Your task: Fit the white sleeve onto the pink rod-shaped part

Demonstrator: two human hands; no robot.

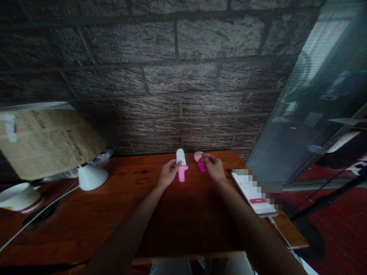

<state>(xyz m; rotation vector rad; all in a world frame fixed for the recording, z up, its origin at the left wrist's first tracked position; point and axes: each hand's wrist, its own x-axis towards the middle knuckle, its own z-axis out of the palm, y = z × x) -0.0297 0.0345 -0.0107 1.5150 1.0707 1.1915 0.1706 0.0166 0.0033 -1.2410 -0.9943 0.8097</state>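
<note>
My left hand (168,172) is closed around a small pink and white toy shaped like an ice lolly (181,165), held upright above the wooden table (183,214). Its white top points up and its pink stick end hangs below my fingers. My right hand (212,166) pinches a smaller piece with a pale pink top and a magenta lower part (200,161). The two hands are close together, a short gap between the two pieces, near the table's far edge by the brick wall.
A phone (254,193) lies at the table's right edge with a cable running off toward me. A white desk lamp head (92,176) sits at the left. An old newspaper sheet (48,138) leans by the wall. A white bowl (17,196) stands far left.
</note>
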